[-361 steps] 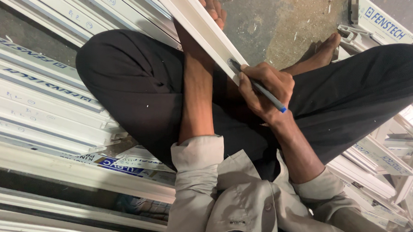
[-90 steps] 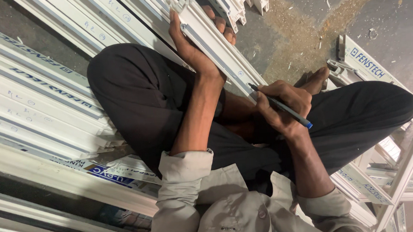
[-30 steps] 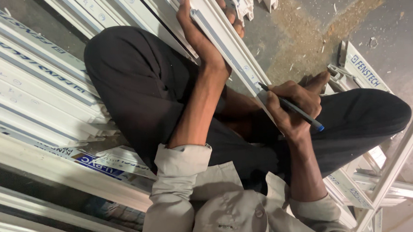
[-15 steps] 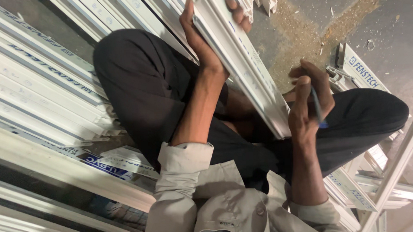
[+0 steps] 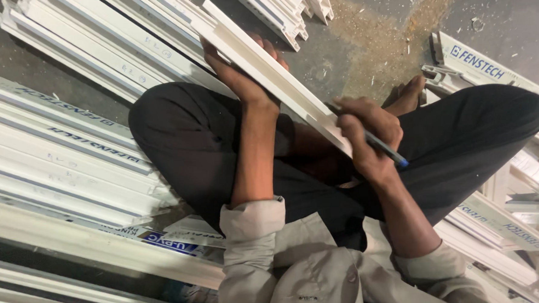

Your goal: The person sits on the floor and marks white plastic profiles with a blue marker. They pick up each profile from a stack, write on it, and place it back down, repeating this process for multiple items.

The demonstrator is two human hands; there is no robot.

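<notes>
**Pen tip at the end of a hand-held white profile**

From my seat I see the left hand (image 5: 242,80) wrapped around a short white profile strip (image 5: 272,78), its grip pressed shut on the piece well up its length, so the strip slants down across the lap. The right hand (image 5: 369,138) pinches a blue pen (image 5: 378,147) between the fingertips, with the tip set at the strip's lower end. I am sitting cross-legged in black trousers (image 5: 184,149) on the concrete floor (image 5: 374,50), with stacked white profiles (image 5: 63,154) to the left and more frame pieces (image 5: 496,220) to the right.

The risk I judge here: the strip rests on nothing firm near the pen, so pen pressure could flex or twist it and smear the mark. The left grip sits far from the writing end, which adds to that. A slip could also drop the strip onto the dusty floor.
</notes>
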